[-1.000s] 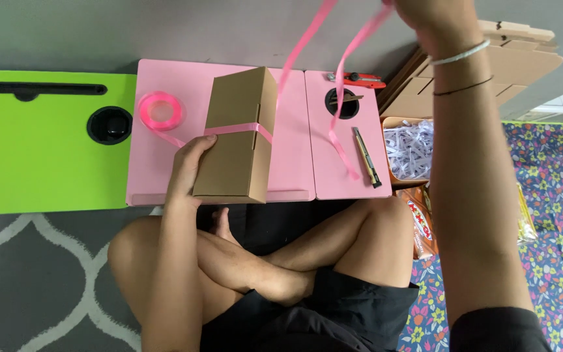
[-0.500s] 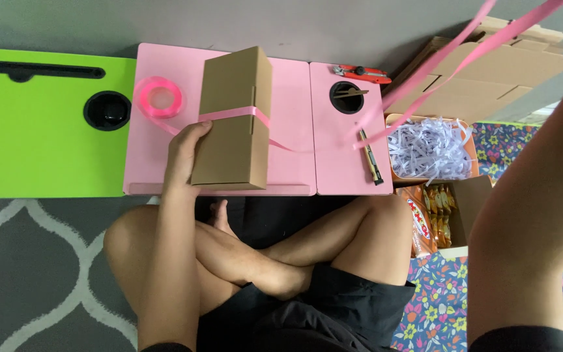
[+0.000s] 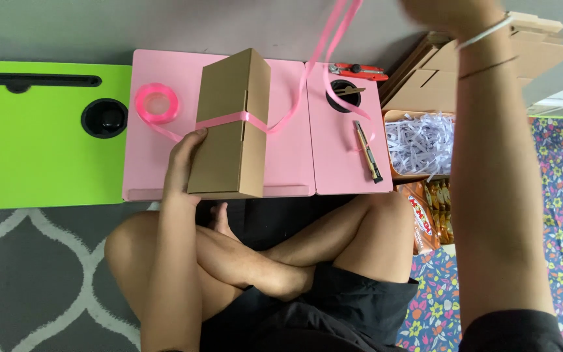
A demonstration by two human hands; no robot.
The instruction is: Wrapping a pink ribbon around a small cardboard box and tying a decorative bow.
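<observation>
Soft, even daylight, sharp except the raised hand

Light is bright and diffuse, with only a faint shadow beside the box (image 3: 229, 127) under the left hand (image 3: 187, 156); no glare on the pink table (image 3: 294, 163). The right hand (image 3: 444, 13), lifted toward the camera at the top edge, is motion-blurred, as is the ribbon (image 3: 324, 45) below it. Its forearm looms large and stretched

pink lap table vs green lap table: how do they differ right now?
The pink table carries the cardboard box, ribbon roll, scissors and a utility knife; the green table carries none of these. The left hand rests on the pink one and does not touch the green. Both have round cup holes.
</observation>
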